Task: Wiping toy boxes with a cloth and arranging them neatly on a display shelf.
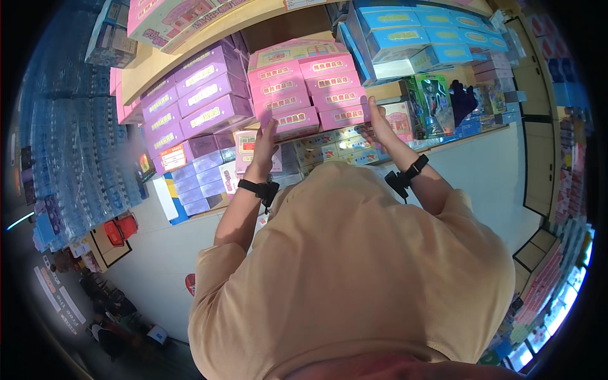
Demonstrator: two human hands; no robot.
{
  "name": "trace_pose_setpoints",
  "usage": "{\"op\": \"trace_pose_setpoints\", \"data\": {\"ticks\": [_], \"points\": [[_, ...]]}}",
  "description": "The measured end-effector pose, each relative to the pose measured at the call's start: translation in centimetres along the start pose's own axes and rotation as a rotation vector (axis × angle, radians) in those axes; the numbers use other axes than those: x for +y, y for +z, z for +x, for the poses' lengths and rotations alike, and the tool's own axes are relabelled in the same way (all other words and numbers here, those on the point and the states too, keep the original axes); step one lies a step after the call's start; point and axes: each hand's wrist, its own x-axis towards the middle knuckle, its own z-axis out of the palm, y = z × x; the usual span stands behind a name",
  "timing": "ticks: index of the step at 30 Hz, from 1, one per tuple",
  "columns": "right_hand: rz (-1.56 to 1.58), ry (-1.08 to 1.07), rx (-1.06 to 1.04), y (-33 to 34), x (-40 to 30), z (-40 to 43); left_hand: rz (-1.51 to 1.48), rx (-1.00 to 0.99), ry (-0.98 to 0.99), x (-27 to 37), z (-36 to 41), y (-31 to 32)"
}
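Note:
Two side-by-side columns of small pink cartons (332, 97) bearing yellow-backed writing sit at the front of the shelf, between my hands. My left hand (267, 149) holds the lower left side of this stack, thumb against the end of the bottom carton. On the opposite side my right hand (380, 126) presses the lower right edge, thumb pointing up and its other fingers partly hidden below. Behind the cartons, a pink printed panel (299, 53) leans back into the shelf. Each of my wrists wears a black strap with a small device.
Purple cartons (209, 95) are stacked left of the pink ones, blue cartons (399, 40) to the right. Below lie yellowish boxes (327, 147) and a green toy package (430, 107). A wooden shelf board (190, 42) runs overhead. Wrapped blue stock (85, 152) stands far left.

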Motion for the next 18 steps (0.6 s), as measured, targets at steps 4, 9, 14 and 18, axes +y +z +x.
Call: {"op": "trace_pose_setpoints", "data": {"ticks": [4,9,14,18], "points": [[0.084,0.121,-0.081,0.0,0.8,2.9,-0.006,0.016,0.052,-0.2,0.7,0.4],[0.41,-0.031,-0.176,0.9,2.9,5.2,-0.025,0.023,0.054,-0.7,1.0,0.5],[0.336,-0.157,-0.094,1.5,0.5,4.8,-0.141,0.152,0.134,-0.2,0.8,1.8],[0.334,-0.236,-0.03,2.3,-1.0,5.5,-0.138,0.05,0.089,-0.8,3.4,1.8]]}}
